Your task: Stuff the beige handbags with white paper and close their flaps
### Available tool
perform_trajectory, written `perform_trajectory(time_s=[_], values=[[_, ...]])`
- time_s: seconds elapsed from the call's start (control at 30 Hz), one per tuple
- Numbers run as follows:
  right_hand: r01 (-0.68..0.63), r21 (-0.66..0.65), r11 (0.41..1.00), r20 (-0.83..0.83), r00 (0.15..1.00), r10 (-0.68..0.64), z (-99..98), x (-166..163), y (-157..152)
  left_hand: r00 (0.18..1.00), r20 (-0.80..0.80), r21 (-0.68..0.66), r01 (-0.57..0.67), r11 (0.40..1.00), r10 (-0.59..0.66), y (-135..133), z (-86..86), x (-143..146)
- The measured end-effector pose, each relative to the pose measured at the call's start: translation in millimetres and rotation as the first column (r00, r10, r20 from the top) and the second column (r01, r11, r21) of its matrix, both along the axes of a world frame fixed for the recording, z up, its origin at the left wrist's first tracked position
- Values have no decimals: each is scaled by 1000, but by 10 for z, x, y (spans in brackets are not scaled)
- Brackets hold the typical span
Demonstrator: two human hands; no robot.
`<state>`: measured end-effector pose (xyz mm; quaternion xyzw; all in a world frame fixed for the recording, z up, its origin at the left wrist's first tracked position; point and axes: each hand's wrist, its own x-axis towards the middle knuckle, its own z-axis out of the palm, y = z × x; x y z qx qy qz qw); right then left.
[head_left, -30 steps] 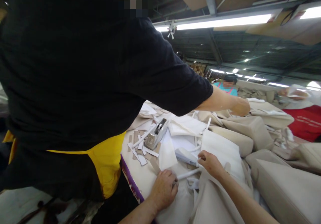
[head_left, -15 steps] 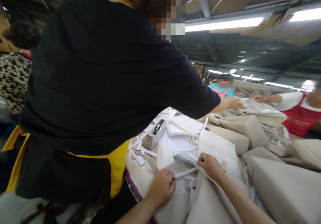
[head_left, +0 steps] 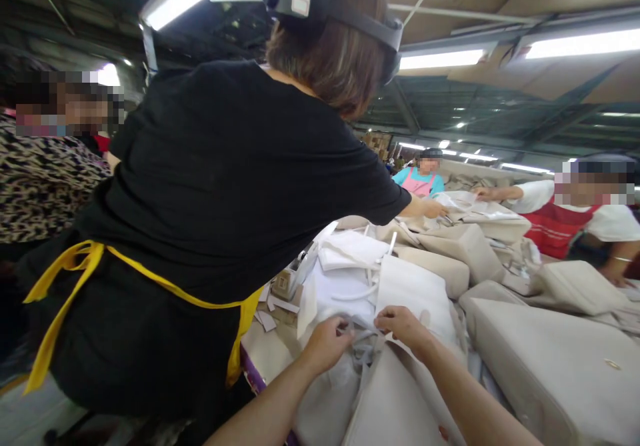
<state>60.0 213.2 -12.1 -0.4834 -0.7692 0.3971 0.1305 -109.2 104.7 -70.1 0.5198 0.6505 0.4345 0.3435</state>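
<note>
Left hand [head_left: 327, 343] and right hand [head_left: 403, 326] drawn closer than second ago, both pinched on white drawstring [head_left: 361, 329] atop beige bag [head_left: 395, 399], 6 o'clock. Knotting, probably; fingers blurred. Co-worker's sleeve [head_left: 370, 186] at 12.

Matt white non-woven cloth makes up the drawstring bag [head_left: 415, 293], with a smooth white cord [head_left: 357, 295] just left of it. Right of the bag, the beige handbags [head_left: 545, 353] look like fine-grained, softly sheened leather. Left of it, a tape dispenser [head_left: 300, 274] shows dull grey plastic.
</note>
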Motion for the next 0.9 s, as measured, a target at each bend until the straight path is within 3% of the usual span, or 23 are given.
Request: perform_trajectory(time_s=[0.17, 0.3, 0.4, 0.5, 0.6, 0.7, 0.8, 0.9], values=[[-38, -52, 998, -66, 997, 34, -108, -104, -82, 940, 341, -198, 67, 978, 4, 229, -8, 180], [-19, 54, 998, -75, 997, 23, -118, -138, -36, 862, 485, -331, 21, 943, 151, 295, -92, 312], [52, 215, 975, -53, 998, -42, 24, -110, 84, 814, 508, -410, -57, 910, 280, 377, -124, 339], [106, 339, 935, -63, 994, -90, 273, -36, 185, 799, 527, -420, -51, 906, 289, 414, -96, 335], [148, 375, 915, -101, 988, -119, 460, 19, 201, 848, 501, -363, 26, 931, 171, 313, -1, 363], [184, 340, 922, -156, 978, -137, 489, -5, 173, 918, 390, -249, 34, 968, 68, 145, 125, 411], [245, 310, 918, -236, 956, -175, 499, -41, 159, 983, 182, 14, -19, 1000, 16, 69, 242, 423], [323, 331, 887, -320, 922, -217, 675, 76, 125, 995, -97, 235, 24, 972, -1, 67, 359, 383]])
